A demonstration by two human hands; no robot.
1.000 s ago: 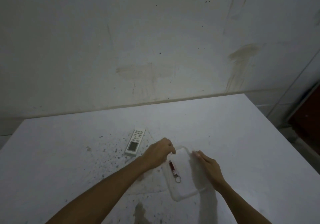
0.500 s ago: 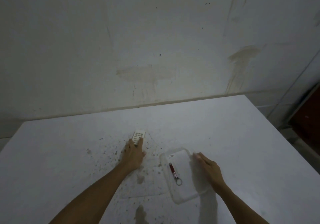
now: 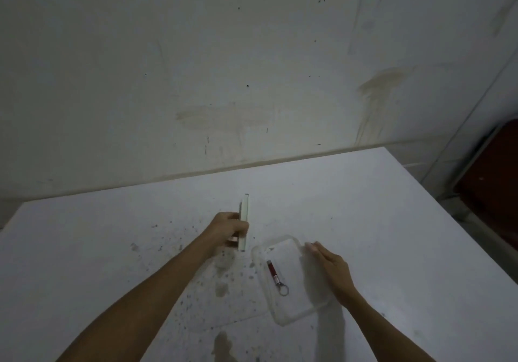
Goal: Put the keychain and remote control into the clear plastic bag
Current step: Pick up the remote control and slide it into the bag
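Observation:
My left hand (image 3: 228,228) grips the white remote control (image 3: 245,212), lifted off the table and turned edge-on, just left of the bag's mouth. The clear plastic bag (image 3: 294,300) lies flat on the white table (image 3: 392,235). A red keychain (image 3: 272,269) with a metal ring (image 3: 283,289) lies inside the bag. My right hand (image 3: 332,270) rests on the bag's right edge with fingers straight and together, tips near its upper right corner.
Dark specks and stains dot the table in front of my left arm. A stained wall rises behind the table's far edge. A dark red object (image 3: 493,182) stands past the table's right edge.
My left hand left the bag, reached to the remote, closed on it and raised it edge-on toward the bag. The right hand stayed on the bag.

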